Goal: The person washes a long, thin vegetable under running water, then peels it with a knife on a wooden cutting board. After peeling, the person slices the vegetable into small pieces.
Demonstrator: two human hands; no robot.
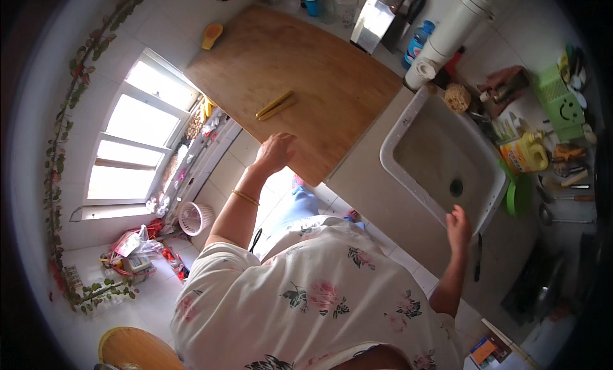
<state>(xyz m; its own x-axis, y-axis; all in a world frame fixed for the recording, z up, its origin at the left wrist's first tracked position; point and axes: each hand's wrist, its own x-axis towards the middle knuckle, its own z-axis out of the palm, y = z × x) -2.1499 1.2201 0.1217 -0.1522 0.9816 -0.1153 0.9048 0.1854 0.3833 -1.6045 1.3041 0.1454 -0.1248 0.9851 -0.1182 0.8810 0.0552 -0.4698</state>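
Note:
Near the front edge of a large wooden board, my left hand hangs with nothing seen in it; its fingers are partly bent. A thin yellowish stick or folded ruler, which I cannot tell apart, lies on the board beyond that hand, with a similar strip or its shadow beside it. My right hand is at the near rim of a white sink; its fingers look loosely curled and I see nothing held. Inside the sink is a dark round drain.
A cleaver and a dark-handled knife stand behind the board. White pipe rises at the sink's back corner. Right of the sink are a yellow jug, a green strainer or pan and utensils. A halved papaya sits left.

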